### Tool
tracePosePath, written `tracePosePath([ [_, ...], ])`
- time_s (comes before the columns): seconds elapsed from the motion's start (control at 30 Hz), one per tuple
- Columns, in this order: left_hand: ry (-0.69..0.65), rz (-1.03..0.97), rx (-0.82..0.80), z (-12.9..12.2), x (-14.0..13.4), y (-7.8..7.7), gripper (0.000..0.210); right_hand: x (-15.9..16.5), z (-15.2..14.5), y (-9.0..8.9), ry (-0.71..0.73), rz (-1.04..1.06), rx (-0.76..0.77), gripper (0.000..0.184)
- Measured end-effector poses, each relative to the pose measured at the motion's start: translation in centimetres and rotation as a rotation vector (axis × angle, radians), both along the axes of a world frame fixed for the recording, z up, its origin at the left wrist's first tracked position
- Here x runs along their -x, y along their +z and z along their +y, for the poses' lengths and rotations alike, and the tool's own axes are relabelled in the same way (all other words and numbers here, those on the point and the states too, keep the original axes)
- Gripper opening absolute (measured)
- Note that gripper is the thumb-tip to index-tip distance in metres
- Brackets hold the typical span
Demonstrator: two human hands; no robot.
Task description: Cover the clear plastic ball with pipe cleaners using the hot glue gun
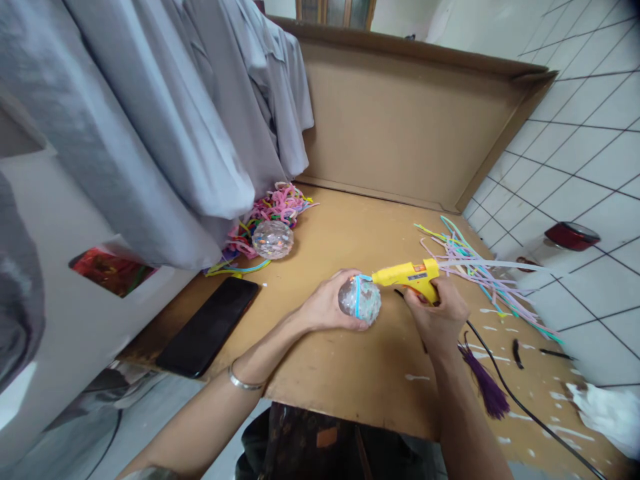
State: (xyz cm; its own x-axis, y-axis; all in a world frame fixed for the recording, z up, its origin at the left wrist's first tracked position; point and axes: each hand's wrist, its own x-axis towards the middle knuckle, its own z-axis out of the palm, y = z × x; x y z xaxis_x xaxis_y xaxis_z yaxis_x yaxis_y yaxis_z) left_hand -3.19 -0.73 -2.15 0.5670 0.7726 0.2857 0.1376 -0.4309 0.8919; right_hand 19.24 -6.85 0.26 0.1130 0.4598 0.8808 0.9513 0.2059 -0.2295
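Near the middle of the table, my left hand is wrapped round a clear, bumpy ball with a light-blue strip running down over it. My right hand grips a yellow glue gun by its handle, fingers at the trigger. The gun's nozzle points left and meets the upper edge of the ball, close to the strip's top end. A long translucent glue stick sticks out of the gun's back. Part of the ball is hidden by my left fingers.
A second clear ball rests by a heap of colourful pipe cleaners. A black phone lies at left. Loose pastel strips, a purple tassel, a black cord and white tissue are at right. Grey clothes hang overhead.
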Motion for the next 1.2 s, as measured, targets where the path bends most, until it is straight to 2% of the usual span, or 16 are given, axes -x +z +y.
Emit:
tracePosePath([
  [0.73,-0.002,-0.015,-0.023,0.0,-0.1,-0.2,0.093,-0.1,0.2,-0.5,0.013,0.038,0.043,0.013],
  [0.87,0.005,-0.009,-0.026,0.1,0.0,-0.3,0.094,-0.4,0.6,-1.1,-0.083,0.140,0.079,0.017],
  [0.93,0.007,0.006,-0.021,0.1,0.0,-0.3,0.095,-0.8,0.9,-1.3,-0.191,0.226,0.136,0.026],
  [1.03,0.017,0.023,-0.017,0.0,0.1,-0.2,0.095,-1.7,1.4,-1.6,-0.349,0.309,0.334,0.041],
  [1.1,0.027,0.040,-0.018,-0.1,0.1,0.0,0.096,-2.3,1.7,-2.0,-0.409,0.297,0.467,0.045],
  [1.2,0.033,0.071,-0.024,-0.2,0.2,0.2,0.095,-3.4,2.3,-3.2,-0.463,0.220,0.588,0.044],
])
